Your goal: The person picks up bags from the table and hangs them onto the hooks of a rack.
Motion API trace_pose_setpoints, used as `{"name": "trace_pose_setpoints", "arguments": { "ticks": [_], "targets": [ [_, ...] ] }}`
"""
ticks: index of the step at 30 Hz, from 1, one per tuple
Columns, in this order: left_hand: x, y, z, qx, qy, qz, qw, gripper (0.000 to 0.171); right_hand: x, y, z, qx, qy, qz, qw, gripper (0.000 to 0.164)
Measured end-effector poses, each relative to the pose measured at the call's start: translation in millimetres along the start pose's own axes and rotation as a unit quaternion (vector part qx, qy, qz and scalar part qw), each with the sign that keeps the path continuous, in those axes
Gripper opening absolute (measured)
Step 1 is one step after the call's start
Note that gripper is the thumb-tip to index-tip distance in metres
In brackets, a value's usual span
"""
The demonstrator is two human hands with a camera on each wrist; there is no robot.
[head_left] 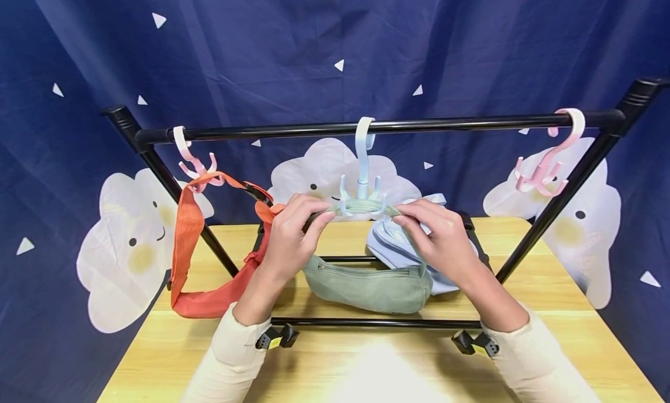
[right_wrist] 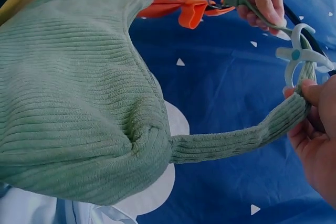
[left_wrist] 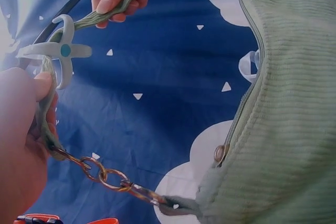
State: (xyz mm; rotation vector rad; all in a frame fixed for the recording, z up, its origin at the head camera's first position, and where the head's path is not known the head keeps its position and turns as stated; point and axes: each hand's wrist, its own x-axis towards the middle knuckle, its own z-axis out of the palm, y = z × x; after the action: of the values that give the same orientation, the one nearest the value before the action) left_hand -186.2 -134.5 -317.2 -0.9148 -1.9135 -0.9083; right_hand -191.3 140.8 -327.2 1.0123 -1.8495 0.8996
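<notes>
A green corduroy shoulder bag hangs below a light blue hook hanger, its strap lying across the hanger's prongs. My left hand pinches the strap to the left of the hanger, close to the chain links that join strap and bag. On the other side, my right hand pinches the strap between thumb and fingers. From below, the wrist views show the strap against the four-pronged hook. Part of the strap is hidden behind my fingers.
An orange bag hangs from a pink hanger at the left. Another pink hanger sits at the right of the black rail. Behind my right hand is a light blue bag. Below lies a wooden table.
</notes>
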Motion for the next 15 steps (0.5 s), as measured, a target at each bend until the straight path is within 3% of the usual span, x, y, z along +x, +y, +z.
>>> {"name": "trace_pose_setpoints", "arguments": {
  "ticks": [4,9,15],
  "targets": [
    [-2.4,-0.5,0.6,-0.003,0.004,-0.008,1.0000,0.012,-1.0,0.7,2.6,0.000,0.002,0.002,1.000,0.012],
    [-4.2,-1.1,0.2,-0.003,0.011,-0.014,0.9998,0.013,-1.3,0.3,5.8,0.005,0.004,-0.001,1.000,0.024],
    [-6.7,-0.9,-1.8,0.010,0.016,-0.024,0.9995,0.013,-2.1,-2.0,7.8,0.008,-0.011,0.008,1.000,0.023]
  ]
}}
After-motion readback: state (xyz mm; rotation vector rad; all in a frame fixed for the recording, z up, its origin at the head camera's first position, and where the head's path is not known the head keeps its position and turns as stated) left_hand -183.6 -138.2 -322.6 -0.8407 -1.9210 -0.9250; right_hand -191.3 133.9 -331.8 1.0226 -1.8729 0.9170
